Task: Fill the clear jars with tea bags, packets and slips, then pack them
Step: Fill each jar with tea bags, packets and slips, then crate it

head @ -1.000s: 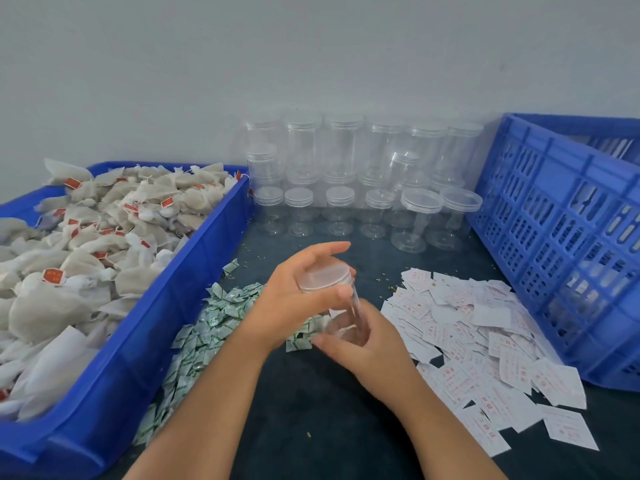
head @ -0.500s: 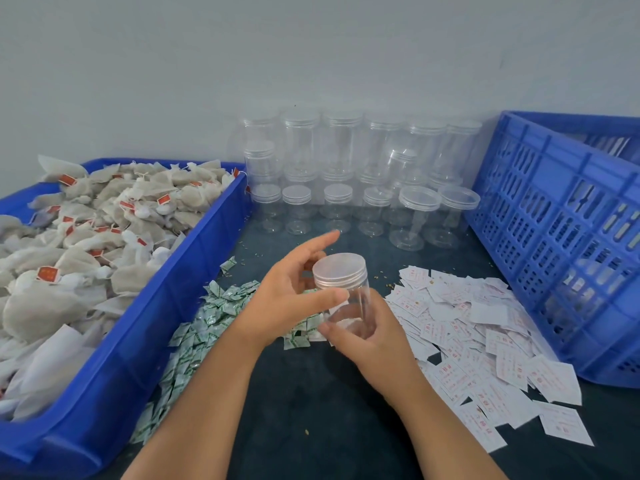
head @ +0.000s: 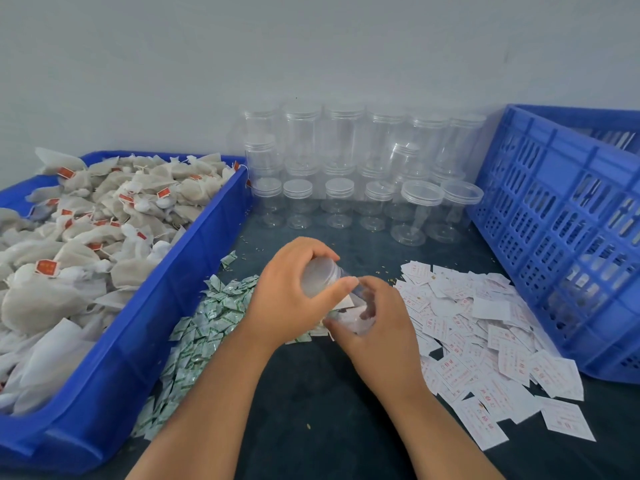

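We hold the jar tilted just beside the slips, left hand curled round its lid, right hand wrapped round its body. If the lid sticks, the smooth body may spin free.

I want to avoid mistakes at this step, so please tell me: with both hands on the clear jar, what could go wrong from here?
1. The left hand grips the lid while the right hand holds the tilted jar; the smooth plastic might slip and drop onto the green packets.
2. The empty jars at the back stand stacked; a careless reach could topple them.
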A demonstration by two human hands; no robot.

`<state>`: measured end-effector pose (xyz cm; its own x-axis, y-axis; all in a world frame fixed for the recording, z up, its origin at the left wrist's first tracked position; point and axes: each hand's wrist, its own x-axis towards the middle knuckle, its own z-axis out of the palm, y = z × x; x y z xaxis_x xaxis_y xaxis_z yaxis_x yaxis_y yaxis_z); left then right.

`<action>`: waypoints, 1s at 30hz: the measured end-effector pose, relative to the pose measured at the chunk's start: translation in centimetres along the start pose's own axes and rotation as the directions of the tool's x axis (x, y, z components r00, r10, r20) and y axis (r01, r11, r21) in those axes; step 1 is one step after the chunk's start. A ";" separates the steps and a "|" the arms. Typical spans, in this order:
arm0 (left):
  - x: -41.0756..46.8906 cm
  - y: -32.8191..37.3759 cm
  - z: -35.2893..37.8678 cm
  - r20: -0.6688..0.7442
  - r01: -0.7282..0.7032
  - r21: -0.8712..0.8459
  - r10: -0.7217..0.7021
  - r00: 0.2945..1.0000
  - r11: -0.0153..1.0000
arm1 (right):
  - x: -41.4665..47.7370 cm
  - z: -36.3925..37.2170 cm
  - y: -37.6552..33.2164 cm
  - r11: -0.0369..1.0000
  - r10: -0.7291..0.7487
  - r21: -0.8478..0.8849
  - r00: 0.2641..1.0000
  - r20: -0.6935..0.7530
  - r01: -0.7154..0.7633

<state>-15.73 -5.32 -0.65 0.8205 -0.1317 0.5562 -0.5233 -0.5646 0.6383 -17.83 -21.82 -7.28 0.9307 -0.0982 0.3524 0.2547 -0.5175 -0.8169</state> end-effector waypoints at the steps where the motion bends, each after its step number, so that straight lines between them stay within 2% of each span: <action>1: -0.1 -0.2 -0.2 0.071 -0.034 0.014 0.033 0.997 0.999 | 0.0 -0.1 0.1 1.000 0.019 0.007 1.000 -0.001 -0.019; 3: -0.4 -0.7 -0.9 0.192 -0.112 0.015 0.107 0.976 0.994 | 0.1 -0.3 0.2 0.998 0.066 0.017 0.996 0.053 -0.067; 4: -0.4 -0.9 -1.1 0.209 -0.127 0.016 0.121 0.970 0.992 | 0.1 -0.3 0.2 0.997 0.077 0.006 0.993 0.087 -0.078; 6: -0.2 -1.0 -1.4 0.179 -0.112 0.043 0.102 0.979 0.993 | 0.2 -0.2 0.4 0.998 0.066 -0.012 0.992 0.111 -0.065; 10: 0.1 -0.9 -1.2 0.071 -0.022 0.149 0.011 0.997 0.989 | 0.0 0.2 0.6 0.999 -0.033 -0.034 0.999 0.027 0.034; 14: -0.3 -1.4 -1.4 0.142 -0.115 0.194 0.089 0.986 0.974 | -0.1 0.1 0.9 0.992 -0.120 -0.049 0.993 0.006 0.120; 17: -0.3 -1.6 -1.1 0.077 -0.134 0.193 0.121 0.990 0.972 | 0.0 0.2 1.1 0.993 -0.109 -0.041 0.994 0.016 0.110; 19: -0.1 -1.2 -0.8 -0.025 -0.055 0.054 0.056 0.998 0.997 | 0.2 0.3 1.0 0.995 -0.100 -0.029 0.995 -0.011 0.099; 21: 0.2 -0.9 -0.6 -0.136 0.099 -0.231 -0.133 0.982 0.968 | 0.4 0.2 0.5 0.997 -0.069 0.024 0.995 -0.068 0.071; 23: 0.8 -0.7 -0.8 -0.127 0.263 -0.535 -0.384 0.915 0.803 | 0.6 -0.2 0.0 0.993 0.000 0.120 0.992 -0.129 0.015; 24: 1.1 -1.0 -0.9 -0.067 0.350 -0.582 -0.472 0.879 0.735 | 0.7 -0.5 -0.2 0.985 0.034 0.174 0.987 -0.156 -0.006; 25: 1.3 -1.4 -1.0 0.003 0.445 -0.529 -0.522 0.853 0.723 | 0.7 -0.8 -0.3 0.974 0.069 0.223 0.982 -0.178 -0.028; 27: 1.3 -2.4 -0.6 0.144 0.565 -0.294 -0.549 0.824 0.771 | 0.8 -1.2 -0.5 0.946 0.150 0.312 0.969 -0.197 -0.083; 30: 0.6 -3.4 0.7 0.243 0.550 -0.119 -0.513 0.823 0.826 | 0.9 -1.4 -0.5 0.911 0.222 0.390 0.956 -0.192 -0.134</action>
<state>-13.26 -4.06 -2.86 0.9999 -0.0167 0.0012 -0.0084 -0.4418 0.8971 -17.51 -22.80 -5.94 0.8960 -0.3718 0.2429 0.2101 -0.1270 -0.9694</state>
